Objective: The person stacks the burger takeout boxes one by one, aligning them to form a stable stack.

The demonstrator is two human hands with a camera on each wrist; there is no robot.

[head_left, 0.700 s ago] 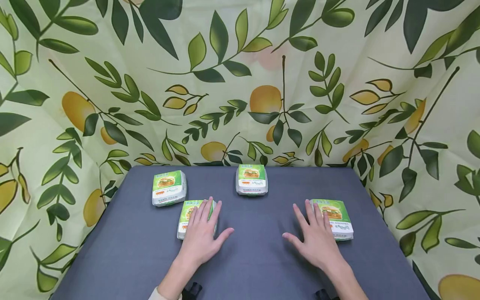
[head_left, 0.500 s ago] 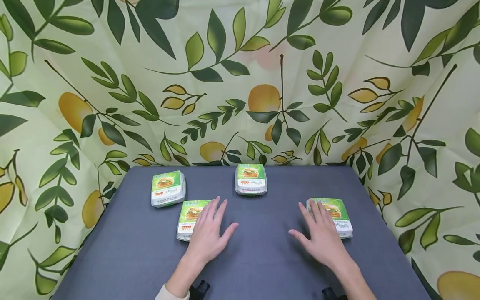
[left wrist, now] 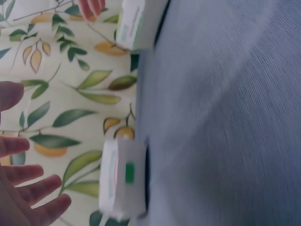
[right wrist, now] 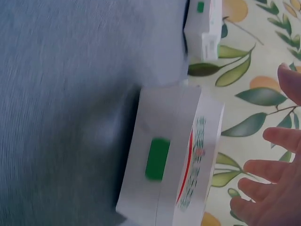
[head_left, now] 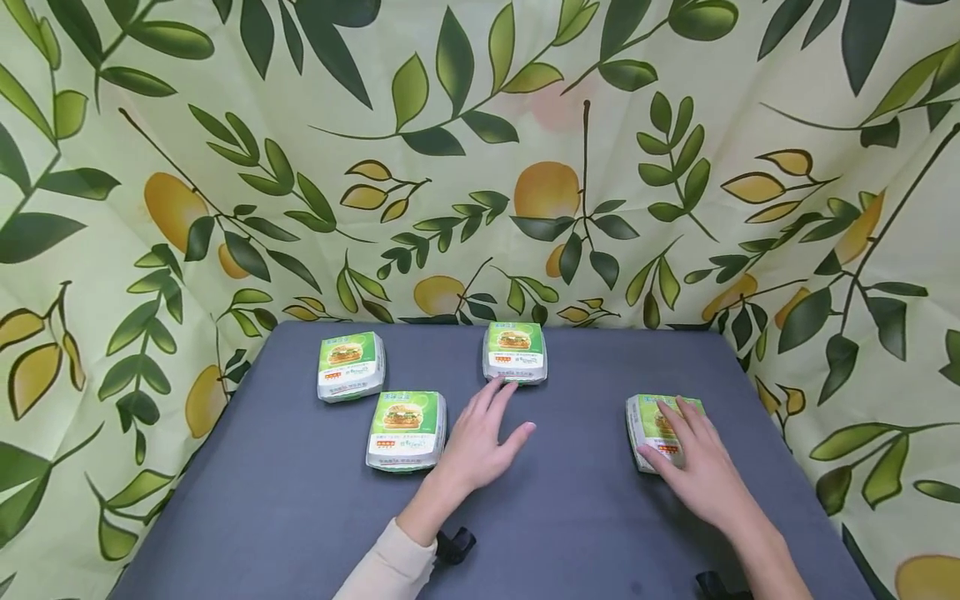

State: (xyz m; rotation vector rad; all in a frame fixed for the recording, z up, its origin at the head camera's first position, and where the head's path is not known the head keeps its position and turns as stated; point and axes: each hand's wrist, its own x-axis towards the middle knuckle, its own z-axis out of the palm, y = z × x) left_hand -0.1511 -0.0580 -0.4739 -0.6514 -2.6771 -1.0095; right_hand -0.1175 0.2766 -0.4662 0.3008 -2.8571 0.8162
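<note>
Four-sided burger boxes with green and white lids and a burger picture lie on the table. My left hand (head_left: pixel 480 446), fingers spread and slightly bent, hovers between the front left burger box (head_left: pixel 407 427) and the back middle burger box (head_left: pixel 515 350); its fingertips overlap the latter's front edge in the head view. My right hand (head_left: pixel 705 471) is over the right burger box (head_left: pixel 651 421), covering part of its lid. In the right wrist view the fingers (right wrist: pixel 263 172) are apart from that box's side. Neither hand holds anything.
Another burger box (head_left: pixel 350 367) sits at the back left of the dark grey table (head_left: pixel 555 533). A curtain (head_left: pixel 465 200) with leaves and orange fruit surrounds the table at the back and sides. Black wrist straps (head_left: pixel 455 546) are on both wrists.
My left hand has moved right, off the front left burger box toward the back middle one. The right hand has moved right over its box. The boxes stay on the table; the head view has shifted slightly.
</note>
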